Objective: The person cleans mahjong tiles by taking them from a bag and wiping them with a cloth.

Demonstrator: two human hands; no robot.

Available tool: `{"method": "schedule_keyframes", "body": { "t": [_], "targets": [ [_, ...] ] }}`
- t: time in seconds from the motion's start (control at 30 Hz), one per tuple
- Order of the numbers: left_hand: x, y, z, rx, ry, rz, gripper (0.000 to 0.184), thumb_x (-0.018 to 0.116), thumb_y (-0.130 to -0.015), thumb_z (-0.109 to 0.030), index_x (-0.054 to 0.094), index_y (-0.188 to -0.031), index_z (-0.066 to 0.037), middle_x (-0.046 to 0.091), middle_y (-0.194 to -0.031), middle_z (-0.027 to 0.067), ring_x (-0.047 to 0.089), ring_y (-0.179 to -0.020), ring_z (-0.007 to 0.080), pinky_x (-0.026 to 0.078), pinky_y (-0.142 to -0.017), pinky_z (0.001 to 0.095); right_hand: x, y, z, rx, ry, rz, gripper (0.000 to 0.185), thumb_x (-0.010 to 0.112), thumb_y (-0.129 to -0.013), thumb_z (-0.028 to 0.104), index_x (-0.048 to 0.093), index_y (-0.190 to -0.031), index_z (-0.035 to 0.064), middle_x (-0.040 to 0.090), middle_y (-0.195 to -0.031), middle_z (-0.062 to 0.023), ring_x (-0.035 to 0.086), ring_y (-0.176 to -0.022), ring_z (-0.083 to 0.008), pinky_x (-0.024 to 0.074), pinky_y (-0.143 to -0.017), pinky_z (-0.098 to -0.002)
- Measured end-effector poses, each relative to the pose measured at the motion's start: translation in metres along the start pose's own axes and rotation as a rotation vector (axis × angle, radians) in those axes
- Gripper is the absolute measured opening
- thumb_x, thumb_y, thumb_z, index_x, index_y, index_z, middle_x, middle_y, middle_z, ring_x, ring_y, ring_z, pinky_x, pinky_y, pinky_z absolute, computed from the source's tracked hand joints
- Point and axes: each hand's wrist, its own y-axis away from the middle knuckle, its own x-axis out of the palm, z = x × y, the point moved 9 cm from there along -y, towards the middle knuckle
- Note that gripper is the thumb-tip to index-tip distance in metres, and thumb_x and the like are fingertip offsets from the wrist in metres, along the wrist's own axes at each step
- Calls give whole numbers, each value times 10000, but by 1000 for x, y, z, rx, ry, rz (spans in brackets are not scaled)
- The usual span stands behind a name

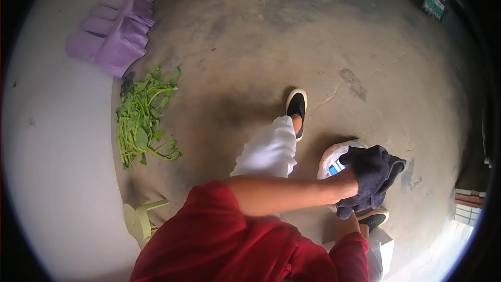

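Note:
A bunched dark grey cloth (383, 169), with lobes like glove fingers, is at the right around both my hands. My left hand (344, 185) reaches across my body into it; the back of the hand shows bare, and the fingers look closed inside the fabric. My right hand (348, 223) comes up from below, with only the wrist area bare; the same dark fabric hides its fingers. Whether the fabric is worn or only gripped is hard to make out. Just behind the cloth, a whitish plastic bag (327, 163) with a blue and white item (335, 167) inside is partly covered.
A pile of leafy green stems (146, 117) lies on the concrete floor (229, 73) by the white wall (57, 151). Above it is a purple cloth-covered object (120, 36). A pale green plastic stool (138, 222) stands lower left. A dark shoe (296, 107) is mid-floor; a box (436, 0) is upper right.

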Motion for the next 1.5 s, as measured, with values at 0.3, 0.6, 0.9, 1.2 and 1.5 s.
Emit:
{"method": "schedule_keyframes", "body": {
  "t": [0.3, 0.6, 0.9, 1.2, 1.5],
  "targets": [
    [3, -8, -21, 102, -108, -69, 223, 558, -802, -176, 539, -961, -21, 533, -769, 51, 531, -718, 154, 437, -647, 305, 15, 8, -21, 0, 56, 42, 351, 576, -801, 215, 578, -1133, 100, 570, -1187, -141, 524, -1114, -312, 421, -928, -387],
    [5, -4, -58, 299, -443, -83, 236, 561, -759, -198, 543, -902, -11, 503, -660, 58, 515, -616, 182, 420, -548, 326, -45, 7, -37, -248, 151, -142, 387, 579, -804, 228, 557, -1164, 89, 549, -1225, -144, 499, -1151, -310, 402, -953, -388],
    [53, 6, -116, 735, -2107, -532, 227, 552, -747, -214, 551, -837, -5, 477, -528, 59, 501, -487, 204, 400, -472, 347, -391, 177, -31, -315, -1026, -689, 272, 554, -822, 100, 592, -1076, 11, 634, -832, -41, 564, -672, -94, 438, -605, -205],
    [44, 10, -118, 651, -817, -155, 168, 584, -743, -126, 545, -745, 37, 524, -592, 103, 535, -571, 218, 445, -514, 302, -427, 249, 15, -246, -1213, -1104, 283, 606, -878, 205, 576, -1071, 0, 590, -841, -17, 493, -680, -57, 395, -603, -192],
    [20, -30, -61, 610, -370, -96, 117, 531, -784, -113, 511, -683, -58, 436, -577, 51, 509, -551, 147, 413, -506, 279, -425, 254, 40, -332, -1275, -1078, 245, 569, -897, 176, 577, -1083, 16, 580, -837, -1, 483, -699, -50, 384, -629, -189]
  ]
}}
